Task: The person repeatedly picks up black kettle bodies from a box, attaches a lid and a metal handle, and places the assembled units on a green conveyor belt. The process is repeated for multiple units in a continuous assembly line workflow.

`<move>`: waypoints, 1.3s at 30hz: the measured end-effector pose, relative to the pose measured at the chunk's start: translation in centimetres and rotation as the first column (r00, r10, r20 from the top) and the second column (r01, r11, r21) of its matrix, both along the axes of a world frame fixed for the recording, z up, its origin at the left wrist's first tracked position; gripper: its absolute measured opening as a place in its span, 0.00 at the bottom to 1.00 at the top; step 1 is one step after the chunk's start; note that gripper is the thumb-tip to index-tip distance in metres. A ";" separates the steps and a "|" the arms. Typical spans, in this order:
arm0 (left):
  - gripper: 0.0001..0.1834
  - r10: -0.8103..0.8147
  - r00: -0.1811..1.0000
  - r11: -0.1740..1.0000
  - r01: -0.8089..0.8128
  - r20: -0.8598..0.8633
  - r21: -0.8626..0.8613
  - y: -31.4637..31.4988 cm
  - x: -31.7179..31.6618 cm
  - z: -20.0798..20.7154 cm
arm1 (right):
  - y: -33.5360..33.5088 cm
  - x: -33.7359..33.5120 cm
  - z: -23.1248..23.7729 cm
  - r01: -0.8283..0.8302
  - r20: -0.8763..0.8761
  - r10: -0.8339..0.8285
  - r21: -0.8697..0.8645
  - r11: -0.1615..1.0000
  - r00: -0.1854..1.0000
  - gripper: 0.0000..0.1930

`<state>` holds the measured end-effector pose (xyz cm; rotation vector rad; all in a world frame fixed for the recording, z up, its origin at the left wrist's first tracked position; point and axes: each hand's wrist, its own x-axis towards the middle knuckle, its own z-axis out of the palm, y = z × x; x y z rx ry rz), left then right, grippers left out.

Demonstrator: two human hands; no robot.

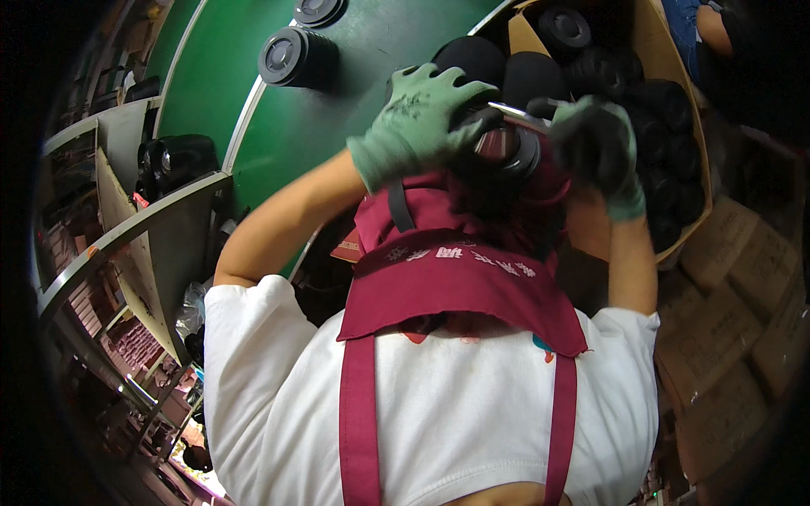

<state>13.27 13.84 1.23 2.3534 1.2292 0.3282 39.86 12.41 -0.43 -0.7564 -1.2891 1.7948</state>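
Observation:
My left hand (429, 122), in a green glove with black-coated fingers, curls over the top of a black cylindrical part (525, 156) in front of my chest. A glossy reddish-brown surface shows on the part, whose lower side is lost in shadow. Along its far edge lies a thin pale strip (519, 115), of a kind I cannot make out. On the other side my right hand (599, 148), gloved alike, is raised with its fingers bent in and somewhat blurred. Whatever it may hold is hidden.
Two ribbed black cylinders (295, 57) stand on the green worktable (371, 42). At the right, a cardboard box (704, 169) is filled with black cylinders. Flat brown cartons (717, 337) lie beyond it. A metal-edged stand (169, 215) is at the left. Another person's arm (714, 32) shows at upper right.

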 end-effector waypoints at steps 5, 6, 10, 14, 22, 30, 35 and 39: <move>0.22 0.005 0.999 0.998 -0.007 0.042 0.063 1.0 -0.7 -1.5 | 0.7 -2.1 -1.1 0.194 0.089 -0.224 0.260 0.946 0.970 0.13; 0.21 -0.060 0.991 0.998 0.056 0.121 0.030 2.4 -2.2 -3.3 | 0.0 -3.9 -0.6 0.178 0.129 -0.243 0.378 0.908 0.962 0.12; 0.23 -0.552 0.739 0.831 0.449 0.387 0.327 6.3 -1.7 -6.3 | -3.3 -7.2 4.0 -0.171 0.359 -0.060 0.576 0.799 0.932 0.13; 0.22 -0.238 0.900 0.969 0.195 0.364 0.152 5.1 -0.5 -7.7 | -2.9 -4.9 3.6 -0.137 0.013 0.137 -0.009 0.991 0.991 0.23; 0.45 0.323 0.897 0.830 -0.421 0.301 0.365 0.5 2.2 -3.7 | 5.1 -8.7 -4.4 0.153 0.217 -0.355 0.619 0.770 0.909 0.15; 0.36 0.695 0.675 0.643 -0.430 0.248 -0.633 0.4 -2.7 -3.2 | 8.6 -10.9 -9.0 -0.265 0.458 -0.178 0.743 0.615 0.871 0.12; 0.16 0.416 0.895 -0.197 -0.086 -0.163 -0.977 3.2 1.0 1.5 | 9.4 -14.4 -10.3 -0.417 0.600 -0.126 0.676 0.607 0.790 0.17; 0.17 0.262 0.951 0.000 -0.168 -0.162 -0.986 5.3 3.3 0.2 | 11.0 -14.4 -14.3 -0.338 0.472 -0.258 0.837 0.430 0.843 0.15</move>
